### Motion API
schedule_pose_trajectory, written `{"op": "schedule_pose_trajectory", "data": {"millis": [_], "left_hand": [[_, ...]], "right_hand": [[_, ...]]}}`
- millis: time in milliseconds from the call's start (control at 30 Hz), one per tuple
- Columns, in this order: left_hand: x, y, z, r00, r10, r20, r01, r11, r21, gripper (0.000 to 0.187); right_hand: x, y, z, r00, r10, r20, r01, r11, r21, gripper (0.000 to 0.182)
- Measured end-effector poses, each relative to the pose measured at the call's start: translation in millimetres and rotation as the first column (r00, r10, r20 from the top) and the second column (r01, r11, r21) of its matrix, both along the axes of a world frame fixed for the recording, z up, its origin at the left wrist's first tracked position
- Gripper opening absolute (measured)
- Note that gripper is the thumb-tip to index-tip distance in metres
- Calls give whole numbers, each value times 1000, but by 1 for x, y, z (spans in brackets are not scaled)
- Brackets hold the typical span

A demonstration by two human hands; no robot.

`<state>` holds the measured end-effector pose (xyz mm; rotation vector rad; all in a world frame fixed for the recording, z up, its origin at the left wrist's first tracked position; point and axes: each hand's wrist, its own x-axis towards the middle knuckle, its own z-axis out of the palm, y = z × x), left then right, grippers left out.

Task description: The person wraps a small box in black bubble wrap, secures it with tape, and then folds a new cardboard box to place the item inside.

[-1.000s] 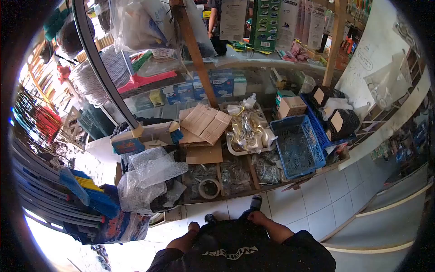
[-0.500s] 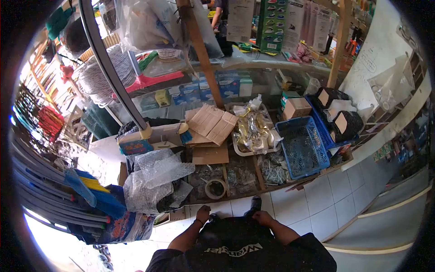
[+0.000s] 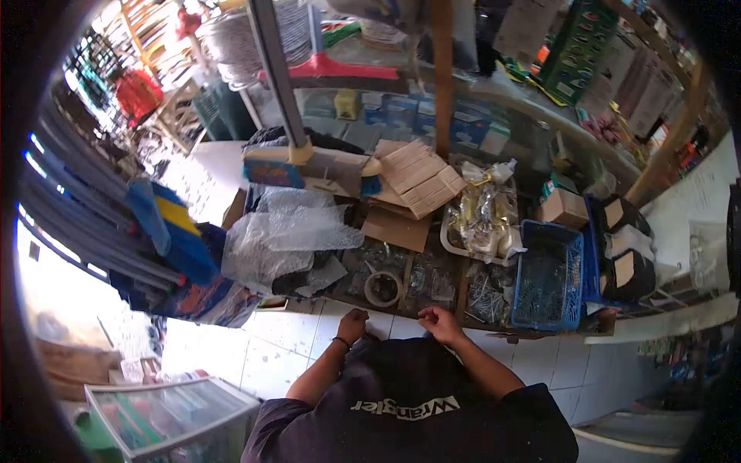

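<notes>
My left hand (image 3: 353,326) is in front of my body at the near edge of the low counter, fingers curled closed, with nothing visible in it. To its right, my right hand (image 3: 441,325) hovers by the same edge, fingers bent together, and no object shows in it. The hands are apart. Just beyond them on the counter is a round tape roll (image 3: 384,288). Bubble wrap (image 3: 289,231) lies to the left, and flattened cardboard (image 3: 421,176) lies farther back.
A white tray (image 3: 450,243) of gold-coloured wrapped items stands beside a blue basket (image 3: 549,276). Small boxes (image 3: 563,208) stand behind the basket. Grey pipes and a blue broom (image 3: 185,239) are at the left. A glass-topped case (image 3: 170,413) is at lower left.
The view has turned left and down, so the counter sits higher and the glass-topped case shows. Both hands have risen from beside my body to the counter edge and come closer together.
</notes>
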<state>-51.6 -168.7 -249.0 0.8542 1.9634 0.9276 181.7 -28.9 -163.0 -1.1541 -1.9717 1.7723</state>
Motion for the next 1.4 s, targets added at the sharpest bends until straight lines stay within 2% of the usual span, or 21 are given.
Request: {"op": "schedule_pose_trajectory", "data": {"millis": [33, 67, 167, 267, 367, 467, 567, 667, 767, 867, 967, 1000, 1133, 1233, 1400], "left_hand": [[4, -1, -3, 1000, 14, -17, -14, 999, 34, 28], [8, -3, -5, 980, 123, 154, -120, 992, -32, 30], [18, -5, 35, 987, 127, 102, -118, 989, -85, 33], [19, -18, -10, 986, 160, 47, -156, 985, -68, 34], [20, -22, 14, 978, 195, 72, -187, 977, -105, 34], [18, -23, 20, 973, 227, 43, -224, 972, -65, 34], [18, -20, 35, 956, 261, 132, -260, 965, -25, 33], [19, -14, 56, 972, 226, 57, -227, 974, 2, 24], [19, -10, 65, 966, 241, 96, -243, 970, 5, 29], [15, -9, 65, 910, 268, 317, -288, 957, 19, 26], [17, -11, 80, 892, 307, 332, -352, 933, 81, 25], [15, -13, 74, 876, 304, 374, -366, 925, 105, 26], [12, -25, 63, 876, 346, 337, -386, 920, 60, 27], [13, -37, 58, 877, 360, 317, -393, 918, 45, 28], [13, -46, 65, 829, 401, 389, -451, 892, 41, 29]], "right_hand": [[-3, 3, 4, 999, 30, -37, -29, 999, 40, 15], [-4, 8, 3, 995, 51, -83, -47, 998, 48, 16], [-8, 20, 7, 999, 48, -19, -49, 999, -23, 14], [-12, 33, 12, 992, 59, 114, -68, 995, 76, 13], [-21, 43, 25, 996, 89, -11, -87, 989, 122, 12], [-32, 54, 29, 989, 150, -19, -145, 978, 150, 13], [-47, 66, 33, 987, 160, -34, -152, 974, 170, 13], [-61, 73, 29, 983, 171, -73, -147, 956, 254, 16], [-69, 82, 16, 992, 81, -94, -71, 992, 100, 21], [-78, 85, 23, 994, -99, -53, 105, 989, 109, 24], [-79, 88, 9, 987, -161, -11, 161, 978, 129, 29], [-80, 87, 12, 987, -157, -30, 159, 982, 100, 29], [-89, 96, 24, 967, -255, 28, 256, 955, -150, 32], [-102, 115, 26, 942, -335, -23, 312, 900, -304, 34], [-124, 141, 36, 923, -384, -8, 357, 865, -354, 33]]}}
